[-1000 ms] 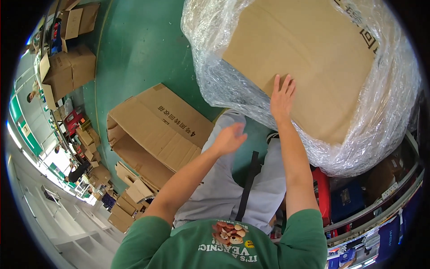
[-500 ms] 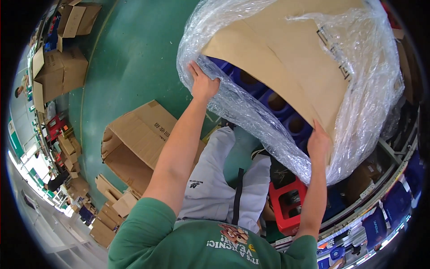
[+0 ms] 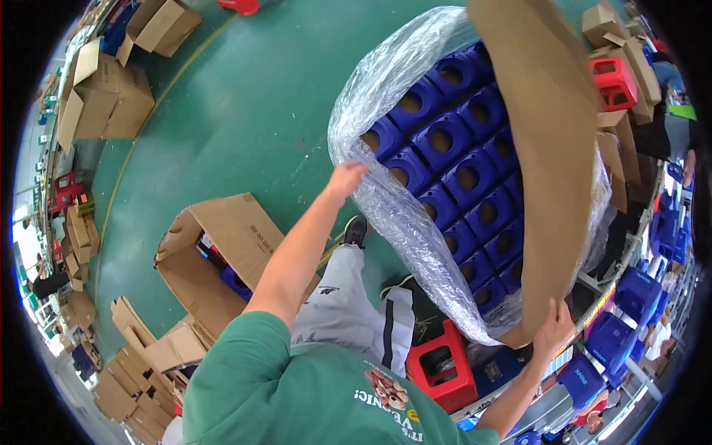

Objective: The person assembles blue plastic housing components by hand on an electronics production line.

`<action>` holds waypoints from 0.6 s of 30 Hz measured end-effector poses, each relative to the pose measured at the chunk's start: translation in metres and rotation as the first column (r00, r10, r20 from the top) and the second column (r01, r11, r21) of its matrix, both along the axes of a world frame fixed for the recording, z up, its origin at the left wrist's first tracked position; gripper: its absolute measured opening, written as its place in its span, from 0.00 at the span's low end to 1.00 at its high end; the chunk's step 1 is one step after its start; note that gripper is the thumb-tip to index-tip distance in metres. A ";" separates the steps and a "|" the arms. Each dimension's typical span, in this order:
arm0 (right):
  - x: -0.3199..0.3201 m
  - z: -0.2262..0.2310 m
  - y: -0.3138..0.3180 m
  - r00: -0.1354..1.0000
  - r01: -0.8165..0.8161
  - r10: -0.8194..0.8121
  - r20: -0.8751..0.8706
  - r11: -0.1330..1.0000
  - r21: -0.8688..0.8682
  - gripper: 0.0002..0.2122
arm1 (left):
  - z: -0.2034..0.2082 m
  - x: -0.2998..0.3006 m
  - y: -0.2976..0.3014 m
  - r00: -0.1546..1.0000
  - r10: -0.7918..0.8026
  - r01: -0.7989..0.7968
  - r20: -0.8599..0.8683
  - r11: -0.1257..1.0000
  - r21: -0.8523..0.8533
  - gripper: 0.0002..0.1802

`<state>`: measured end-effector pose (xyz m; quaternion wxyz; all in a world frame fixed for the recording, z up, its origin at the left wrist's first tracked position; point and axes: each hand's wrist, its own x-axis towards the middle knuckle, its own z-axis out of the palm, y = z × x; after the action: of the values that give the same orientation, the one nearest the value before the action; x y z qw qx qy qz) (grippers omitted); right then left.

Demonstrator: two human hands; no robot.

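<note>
My right hand (image 3: pixel 555 328) is closed on the near end of a large brown cardboard sheet (image 3: pixel 545 148). The sheet stands tilted up over the right side of a big load of blue molded plastic parts (image 3: pixel 467 178), which have round holes and sit in rows. Crumpled clear plastic wrap (image 3: pixel 415 230) surrounds the load and is folded down along its near and left sides. At the left edge, my left hand (image 3: pixel 348 180) has its fingers curled at the wrap and appears to grip it. The parts behind the sheet are hidden.
An open cardboard box (image 3: pixel 222 252) with blue and red items inside lies left of my legs. A red plastic stool (image 3: pixel 443 367) is by my right leg. More cartons (image 3: pixel 111 104) stand far left. At right, a line carries blue plastic pieces (image 3: pixel 612 341), with people beyond.
The cardboard sheet has been lifted and swung right, uncovering the rows of blue parts. My right hand has moved nearer and slightly right with it; my left hand has shifted lower along the wrap.
</note>
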<state>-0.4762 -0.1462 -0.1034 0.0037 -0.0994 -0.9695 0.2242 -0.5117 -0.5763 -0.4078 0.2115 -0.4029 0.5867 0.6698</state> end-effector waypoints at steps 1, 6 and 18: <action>-0.001 0.008 -0.022 0.994 -0.100 0.099 0.043 0.995 0.027 0.08 | 0.021 0.014 0.011 0.999 -0.045 0.046 -0.023 0.998 0.035 0.36; 0.026 0.056 -0.170 0.611 -0.791 0.776 0.157 0.605 0.086 0.05 | 0.152 0.096 0.054 0.874 -0.096 0.341 -0.476 0.820 0.460 0.32; 0.108 0.152 -0.198 0.417 -0.900 0.693 -0.588 0.406 -0.160 0.11 | 0.293 0.143 -0.021 0.603 0.480 0.122 -0.637 0.734 0.668 0.34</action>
<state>-0.3684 -0.3442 0.0487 0.0841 0.4458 -0.7797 0.4317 -0.3691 -0.5972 -0.1144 -0.0119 -0.0329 0.2984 0.9538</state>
